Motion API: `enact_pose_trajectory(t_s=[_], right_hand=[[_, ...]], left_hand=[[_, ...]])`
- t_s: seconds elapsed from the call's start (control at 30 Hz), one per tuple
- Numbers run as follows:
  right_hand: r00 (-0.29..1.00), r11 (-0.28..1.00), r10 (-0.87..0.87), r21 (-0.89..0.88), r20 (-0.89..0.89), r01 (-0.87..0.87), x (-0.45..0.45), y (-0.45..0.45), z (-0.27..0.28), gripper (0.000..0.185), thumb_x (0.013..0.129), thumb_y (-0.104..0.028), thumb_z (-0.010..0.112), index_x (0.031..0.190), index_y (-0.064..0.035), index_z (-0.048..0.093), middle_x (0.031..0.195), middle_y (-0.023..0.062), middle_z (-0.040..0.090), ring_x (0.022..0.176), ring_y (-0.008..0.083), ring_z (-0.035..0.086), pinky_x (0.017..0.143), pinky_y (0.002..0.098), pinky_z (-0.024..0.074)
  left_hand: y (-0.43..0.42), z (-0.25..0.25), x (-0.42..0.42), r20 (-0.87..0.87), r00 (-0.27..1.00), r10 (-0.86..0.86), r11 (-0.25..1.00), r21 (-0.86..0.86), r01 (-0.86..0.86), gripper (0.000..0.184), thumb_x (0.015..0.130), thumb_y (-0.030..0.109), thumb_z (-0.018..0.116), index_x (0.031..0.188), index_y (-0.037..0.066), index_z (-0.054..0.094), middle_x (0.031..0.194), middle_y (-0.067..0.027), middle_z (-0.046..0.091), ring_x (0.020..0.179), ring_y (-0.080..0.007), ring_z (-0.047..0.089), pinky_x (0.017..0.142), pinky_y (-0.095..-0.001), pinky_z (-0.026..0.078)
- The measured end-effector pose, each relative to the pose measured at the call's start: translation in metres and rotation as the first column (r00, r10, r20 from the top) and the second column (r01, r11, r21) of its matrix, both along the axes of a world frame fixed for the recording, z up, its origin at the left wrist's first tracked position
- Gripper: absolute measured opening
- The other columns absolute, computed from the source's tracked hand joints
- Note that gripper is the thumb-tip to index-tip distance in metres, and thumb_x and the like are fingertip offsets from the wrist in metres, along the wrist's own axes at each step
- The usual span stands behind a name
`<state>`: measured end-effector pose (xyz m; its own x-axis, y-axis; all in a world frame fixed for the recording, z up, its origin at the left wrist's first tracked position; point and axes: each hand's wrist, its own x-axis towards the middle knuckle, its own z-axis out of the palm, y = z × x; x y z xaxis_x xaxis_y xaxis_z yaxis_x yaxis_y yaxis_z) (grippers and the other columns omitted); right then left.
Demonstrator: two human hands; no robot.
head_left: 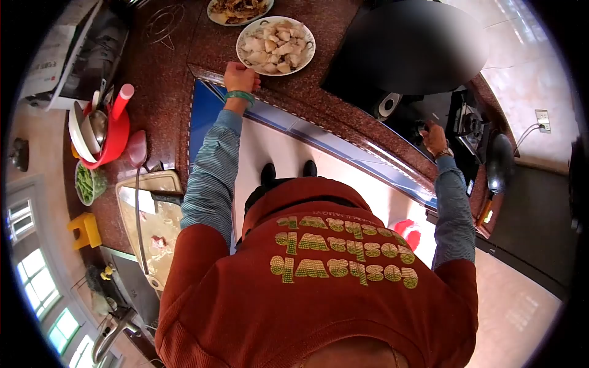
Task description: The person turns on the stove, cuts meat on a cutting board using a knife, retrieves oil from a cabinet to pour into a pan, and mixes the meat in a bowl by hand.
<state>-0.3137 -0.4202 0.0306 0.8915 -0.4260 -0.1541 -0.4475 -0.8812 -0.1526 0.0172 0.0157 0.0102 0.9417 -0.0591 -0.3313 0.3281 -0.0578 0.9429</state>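
Note:
My left hand (241, 78) rests at the counter's front edge with its fingers curled in, and nothing shows in it. Just beyond it is a white plate (240, 54) heaped with chopped pale meat (279, 46). My right hand (434, 138) reaches to the front of the gas stove (442, 105), its fingers closed around a dark control knob (422, 127). Another knob (388, 105) with a silver surround sits further left on the stove front. A large dark rounded shape (411, 49) over the stove is blurred, so I cannot tell what it is.
A second plate (228, 23) holds browned food. At left are a red basin (115, 138) with utensils, green vegetables (90, 183), and a cutting board (169, 230) bearing a cleaver (138, 199) and a long-handled spatula (138, 147). A dark pan (499, 161) is right of the stove.

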Motion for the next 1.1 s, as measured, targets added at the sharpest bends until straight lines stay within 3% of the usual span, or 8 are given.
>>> enact_pose_trajectory(t_s=[0.2, 0.27, 0.5, 0.7, 0.77, 0.83, 0.97, 1.1], right_hand=[[1.0, 0.998, -0.017, -0.065, -0.009, 0.016, 0.0, 0.006, 0.002, 0.024, 0.072, -0.007, 0.059, 0.094, 0.0027, 0.055, 0.081, 0.0242, 0.059, 0.08, 0.0419, 0.056, 0.067, 0.0448, 0.044], [1.0, 0.997, -0.005, -0.074, 0.004, 0.005, -0.002, 0.0, -0.005, 0.027, 0.072, -0.009, 0.06, 0.096, 0.0014, 0.055, 0.083, 0.0229, 0.06, 0.082, 0.0412, 0.056, 0.067, 0.0438, 0.0452], [0.967, 0.994, -0.05, -0.079, 0.25, 0.072, -0.012, 0.037, 0.009, 0.031, 0.074, -0.014, 0.061, 0.101, -0.0017, 0.055, 0.089, 0.0192, 0.062, 0.082, 0.0377, 0.059, 0.069, 0.0418, 0.0469], [0.69, 0.904, -0.417, 0.196, 0.592, 0.379, -0.059, 0.086, -0.03, 0.018, 0.082, -0.017, 0.057, 0.089, -0.001, 0.06, 0.063, 0.0072, 0.06, 0.054, 0.011, 0.056, 0.048, 0.0265, 0.0447], [0.657, 0.851, -0.522, 0.382, 0.544, 0.36, -0.067, 0.136, -0.037, 0.014, 0.082, -0.014, 0.056, 0.081, -0.0011, 0.06, 0.06, 0.0061, 0.058, 0.051, 0.0127, 0.055, 0.047, 0.0263, 0.044], [0.722, 0.885, -0.465, 0.28, 0.513, 0.372, -0.076, 0.181, -0.044, 0.011, 0.082, -0.012, 0.056, 0.077, -0.0015, 0.057, 0.058, 0.0061, 0.056, 0.047, 0.0139, 0.054, 0.043, 0.0254, 0.0431], [0.604, 0.552, -0.77, 0.689, 0.205, 0.47, -0.116, 0.236, -0.079, 0.013, 0.074, -0.006, 0.06, 0.072, 0.0042, 0.053, 0.057, 0.0123, 0.056, 0.045, 0.018, 0.056, 0.041, 0.0283, 0.0455], [0.538, 0.362, -0.841, 0.677, -0.059, 0.641, -0.155, 0.278, -0.094, 0.009, 0.073, -0.002, 0.055, 0.07, 0.0061, 0.053, 0.055, 0.0135, 0.056, 0.043, 0.0185, 0.054, 0.038, 0.0289, 0.0443]], left_hand=[[0.003, -0.003, 0.0, 0.156, 0.985, -0.068, 0.958, 0.285, 0.021, 0.019, 0.07, 0.01, 0.063, 0.08, 0.0, 0.051, 0.064, -0.0108, 0.058, 0.049, -0.0204, 0.057, 0.042, -0.0319, 0.047], [0.007, -0.013, 0.009, 0.539, 0.836, -0.1, 0.886, 0.431, -0.172, 0.021, 0.067, 0.016, 0.067, 0.076, 0.001, 0.056, 0.066, -0.0102, 0.06, 0.058, -0.0231, 0.06, 0.053, -0.0339, 0.049], [-0.005, 0.005, 0.017, 0.554, 0.812, -0.181, 0.904, 0.419, -0.084, 0.019, 0.067, 0.022, 0.067, 0.078, 0.007, 0.061, 0.073, -0.0094, 0.062, 0.066, -0.0262, 0.061, 0.06, -0.0353, 0.048], [-0.032, 0.031, 0.012, 0.576, 0.637, -0.512, 0.727, 0.685, -0.035, 0.026, 0.069, 0.031, 0.068, 0.089, 0.014, 0.063, 0.08, -0.009, 0.061, 0.073, -0.0263, 0.06, 0.063, -0.0382, 0.049], [-0.042, 0.037, 0.01, 0.697, 0.322, -0.641, 0.678, 0.71, -0.189, 0.027, 0.07, 0.032, 0.066, 0.094, 0.019, 0.063, 0.085, -0.0089, 0.057, 0.081, -0.0288, 0.058, 0.066, -0.0411, 0.048], [-0.048, 0.028, 0.014, 0.693, 0.317, -0.648, 0.682, 0.713, -0.163, 0.027, 0.071, 0.029, 0.064, 0.097, 0.019, 0.063, 0.09, -0.0091, 0.055, 0.086, -0.0297, 0.057, 0.069, -0.0423, 0.048], [-0.051, 0.031, 0.016, 0.633, 0.312, -0.709, 0.597, 0.774, -0.213, 0.024, 0.071, 0.025, 0.062, 0.095, 0.019, 0.064, 0.094, -0.0094, 0.055, 0.084, -0.0302, 0.057, 0.067, -0.0438, 0.049], [-0.049, 0.037, 0.018, 0.679, 0.281, -0.678, 0.671, 0.728, -0.14, 0.023, 0.069, 0.023, 0.063, 0.091, 0.016, 0.065, 0.089, -0.0105, 0.057, 0.076, -0.0304, 0.058, 0.063, -0.0451, 0.048]])
